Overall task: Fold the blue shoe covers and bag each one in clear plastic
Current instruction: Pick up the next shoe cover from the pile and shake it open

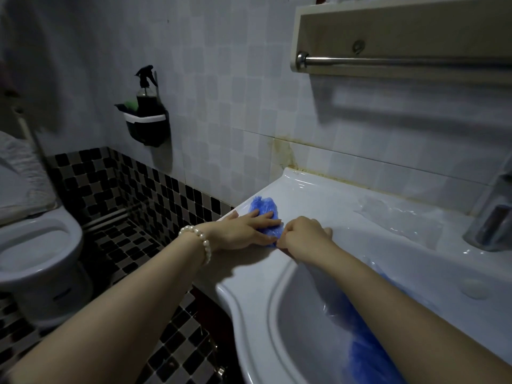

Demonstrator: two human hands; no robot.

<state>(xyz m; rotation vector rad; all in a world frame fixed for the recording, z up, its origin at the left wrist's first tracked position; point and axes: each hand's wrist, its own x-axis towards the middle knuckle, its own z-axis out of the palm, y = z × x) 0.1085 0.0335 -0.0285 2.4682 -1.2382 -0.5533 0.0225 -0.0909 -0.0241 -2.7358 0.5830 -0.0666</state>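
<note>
Sink (277, 195) is the landmark: white ceramic, wide flat rim, basin toward the camera. Faucet (490, 217) stands at its far right edge. Towel bar (401, 60) hangs above it under a wooden shelf. Wall caddy (146, 126) with one black spray bottle (146, 91) is mounted left of the sink, well apart. Toilet (36, 245) sits further left, on checkered floor tile. Nothing blocks the rim's left corner apart from the hands themselves.

Head view, fingers: left hand (243, 230) lies flat, fingers straight and spread, pressing the blue shoe cover (264, 207) onto the sink's left rim. A pearl bracelet (198, 238) is on that wrist. Right hand (303, 234) is just beside the left one, fingers curled, pinching the cover's near edge at the rim.

Counts: one shoe cover under the hands; a pile of blue covers (368, 353) in the basin, partly hidden by the right forearm, number can't be told. Clear plastic (399, 217) lies on the rim between hands and faucet, sheet count unclear.
</note>
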